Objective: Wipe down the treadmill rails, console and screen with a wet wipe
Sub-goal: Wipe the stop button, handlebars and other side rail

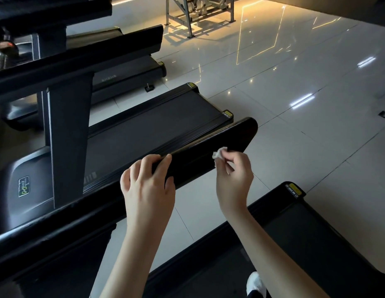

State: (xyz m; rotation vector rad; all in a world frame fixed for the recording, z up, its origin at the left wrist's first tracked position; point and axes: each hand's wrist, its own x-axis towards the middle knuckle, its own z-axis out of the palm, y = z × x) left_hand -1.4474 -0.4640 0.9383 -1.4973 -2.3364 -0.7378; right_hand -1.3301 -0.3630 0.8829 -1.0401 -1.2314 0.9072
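Wet wipe (219, 152), white, crumpled: held in a narrow fingertip grip by the right hand (234, 175), against the near face of the black treadmill rail (236, 134), close to its rounded end. Left hand (147, 181): grip wrapped over the rail's top edge, thumb on the near face. Glossy tiled floor (294, 82) beyond.

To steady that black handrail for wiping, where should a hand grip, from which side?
Mid-length on the handrail, from the near side: fingers over its top edge, thumb on the near face, as the left hand does. The flat bar's end is free for the right hand's wet wipe.
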